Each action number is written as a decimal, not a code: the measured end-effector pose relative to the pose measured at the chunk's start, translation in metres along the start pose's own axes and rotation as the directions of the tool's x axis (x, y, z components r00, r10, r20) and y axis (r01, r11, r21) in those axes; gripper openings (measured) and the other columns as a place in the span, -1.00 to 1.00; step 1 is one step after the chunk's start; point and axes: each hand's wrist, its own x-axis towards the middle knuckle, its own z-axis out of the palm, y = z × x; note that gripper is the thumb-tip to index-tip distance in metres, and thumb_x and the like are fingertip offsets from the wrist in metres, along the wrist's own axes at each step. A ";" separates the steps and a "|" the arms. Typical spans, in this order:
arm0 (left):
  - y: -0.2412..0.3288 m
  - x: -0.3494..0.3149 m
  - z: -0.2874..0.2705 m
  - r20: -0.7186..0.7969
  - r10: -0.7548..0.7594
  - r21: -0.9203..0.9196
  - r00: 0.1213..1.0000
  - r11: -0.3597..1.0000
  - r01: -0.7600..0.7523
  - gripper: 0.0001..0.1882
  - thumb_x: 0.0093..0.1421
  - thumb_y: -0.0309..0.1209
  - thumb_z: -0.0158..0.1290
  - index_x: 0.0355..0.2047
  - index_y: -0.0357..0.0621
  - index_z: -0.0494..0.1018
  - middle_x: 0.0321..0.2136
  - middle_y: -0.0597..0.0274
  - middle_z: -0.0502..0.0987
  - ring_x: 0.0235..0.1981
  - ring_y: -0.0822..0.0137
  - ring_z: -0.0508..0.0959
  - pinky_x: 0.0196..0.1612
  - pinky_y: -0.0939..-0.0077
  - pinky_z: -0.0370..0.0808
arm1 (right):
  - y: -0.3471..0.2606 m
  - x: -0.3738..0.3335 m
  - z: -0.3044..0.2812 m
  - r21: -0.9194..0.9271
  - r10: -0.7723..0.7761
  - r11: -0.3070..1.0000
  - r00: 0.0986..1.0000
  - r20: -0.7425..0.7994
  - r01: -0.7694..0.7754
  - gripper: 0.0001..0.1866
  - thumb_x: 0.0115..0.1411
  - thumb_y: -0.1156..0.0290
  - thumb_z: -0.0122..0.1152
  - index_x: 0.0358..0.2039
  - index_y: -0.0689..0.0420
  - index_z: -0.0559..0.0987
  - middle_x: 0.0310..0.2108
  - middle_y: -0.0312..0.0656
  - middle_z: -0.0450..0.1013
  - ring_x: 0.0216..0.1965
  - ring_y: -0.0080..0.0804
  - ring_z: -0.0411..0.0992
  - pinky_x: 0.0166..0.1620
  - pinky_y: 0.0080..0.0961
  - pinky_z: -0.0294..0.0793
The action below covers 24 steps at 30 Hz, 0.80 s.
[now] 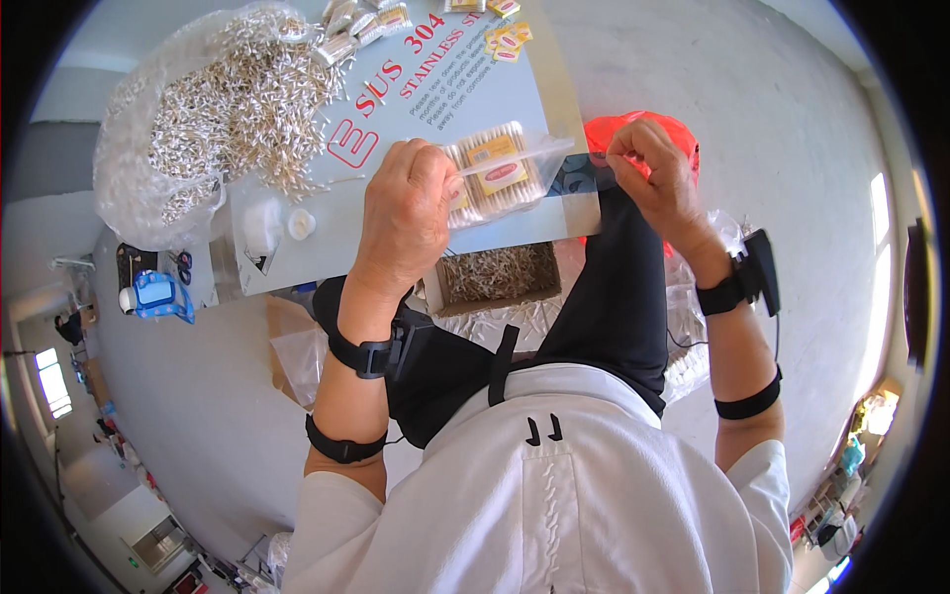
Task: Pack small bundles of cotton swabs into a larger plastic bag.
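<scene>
At far left, see a blue spotted pouch (163, 297) near the left end of the grey tabletop (307, 262), with dark glasses (184, 265) just beside. Above, find a large clear sack (124, 193) spilling a heap of loose cotton swabs (282, 119). Farther right, toward the near edge, note a small white round lid (302, 224). Then meet the left hand (406, 203), closed narrowly on the left end of a clear bag (544, 156). Inside, see swab packs (503, 178) with yellow labels, side by side above the tabletop; cannot tell about any contact with the surface. Lower, below the near edge, find a cardboard box (556, 269) of swabs. At the far edge, see small yellow packets (510, 40). Farthest right, find a red bag (606, 129) partly behind the right hand (658, 178), raised near the clear bag's right end but apart. See fingers curled, thumb near the fingertips; cannot tell about anything thin between.
</scene>
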 end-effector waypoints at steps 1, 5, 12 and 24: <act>0.002 0.002 0.000 0.001 -0.049 -0.054 0.999 0.997 0.049 -0.83 0.08 -0.62 0.13 -0.44 -0.21 0.33 -0.47 0.08 0.43 -0.40 0.00 0.45 -0.35 0.22 0.43 | 0.006 -0.011 0.008 0.083 0.169 0.983 0.984 -0.053 -0.164 -0.88 0.15 0.52 0.22 -0.34 0.26 0.47 -0.42 -0.16 0.40 -0.34 -0.30 0.40 -0.27 -0.46 0.42; -0.008 -0.007 -0.003 -0.036 -0.256 -0.205 0.966 0.948 0.244 -0.86 0.16 -0.58 0.13 -0.45 -0.21 0.36 -0.54 0.19 0.47 -0.53 0.18 0.48 -0.44 0.37 0.42 | 0.019 -0.042 0.043 0.250 0.398 0.894 0.915 -0.069 -0.371 -0.81 0.19 0.42 0.28 -0.32 0.27 0.50 -0.43 -0.21 0.44 -0.39 -0.47 0.39 -0.29 -0.52 0.41; -0.060 -0.056 0.063 0.141 -0.704 -0.884 0.696 0.226 0.408 -0.94 0.21 -0.56 0.13 -0.41 -0.22 0.48 -0.55 0.40 0.48 -0.55 0.57 0.41 -0.44 0.66 0.36 | 0.039 -0.043 0.076 0.428 0.701 0.637 0.713 0.024 -0.641 -0.26 0.20 0.20 0.37 0.26 0.28 0.26 -0.26 -0.14 0.52 -0.26 -0.54 0.46 -0.18 -0.58 0.44; -0.063 -0.068 0.071 -0.120 -0.328 -0.096 0.937 0.943 0.318 -0.21 0.32 0.05 -0.03 0.34 -0.26 0.11 0.40 -0.10 0.02 0.42 0.07 0.05 0.39 0.09 -0.01 | 0.029 -0.034 0.094 -0.232 0.309 0.912 0.939 -0.150 -0.337 -0.21 0.20 0.16 0.30 0.35 0.12 0.20 0.29 0.08 0.21 0.33 0.03 0.15 0.32 -0.14 0.13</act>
